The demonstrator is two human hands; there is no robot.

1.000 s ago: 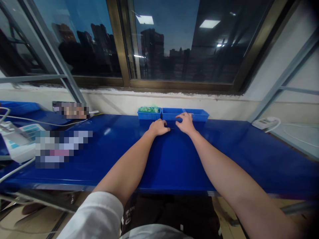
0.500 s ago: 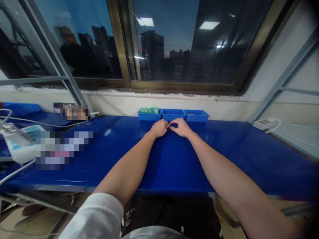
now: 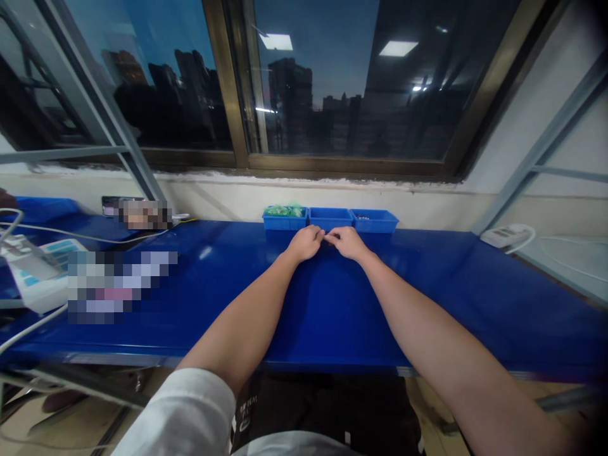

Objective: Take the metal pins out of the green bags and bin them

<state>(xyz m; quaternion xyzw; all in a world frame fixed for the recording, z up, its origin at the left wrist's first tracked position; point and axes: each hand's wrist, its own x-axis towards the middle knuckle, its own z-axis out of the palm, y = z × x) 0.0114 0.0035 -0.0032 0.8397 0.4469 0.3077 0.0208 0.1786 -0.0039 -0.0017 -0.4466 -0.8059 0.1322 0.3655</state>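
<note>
My left hand (image 3: 306,243) and my right hand (image 3: 348,242) meet fingertip to fingertip just in front of a row of blue bins. Both have their fingers pinched together; anything between them is too small to make out. Right behind the hands stands the middle blue bin (image 3: 331,216), its inside mostly out of sight. On its left is a blue bin (image 3: 285,223) with green, plastic-like packets (image 3: 285,209) heaped in it. The right blue bin (image 3: 376,224) holds a few small pale pieces.
The blue tabletop (image 3: 342,316) runs under my forearms. A white scale-like device (image 3: 45,272) with cables stands at the left, near a blurred-out patch. A white power strip (image 3: 508,235) lies at the right. Grey metal posts (image 3: 135,164) rise before the window.
The fingers of my right hand have closed in a little and the hand has dipped slightly. My left hand stays nearly in place. The bins have not moved.
</note>
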